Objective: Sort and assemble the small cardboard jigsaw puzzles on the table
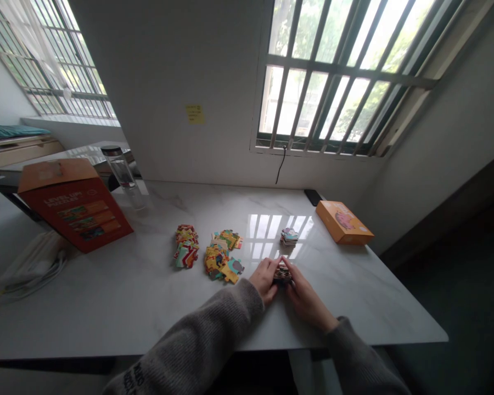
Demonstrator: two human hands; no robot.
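Observation:
My left hand point(264, 280) and my right hand point(307, 299) meet near the middle of a white marble table point(346, 296), pinching a small stack of jigsaw puzzle pieces point(282, 274) between their fingertips. A second short stack of pieces point(288, 237) stands just beyond my hands. To their left lie a loose heap of yellow and multicoloured pieces point(222, 255) and a narrower pile of pieces point(186, 247). Grey knitted sleeves cover both forearms.
An orange puzzle box point(344, 222) lies at the table's right, with a black phone point(313, 196) behind it. A red open carton point(74, 203) and a clear water bottle point(122, 175) stand at the far left. White cables point(28, 269) lie beyond the left edge.

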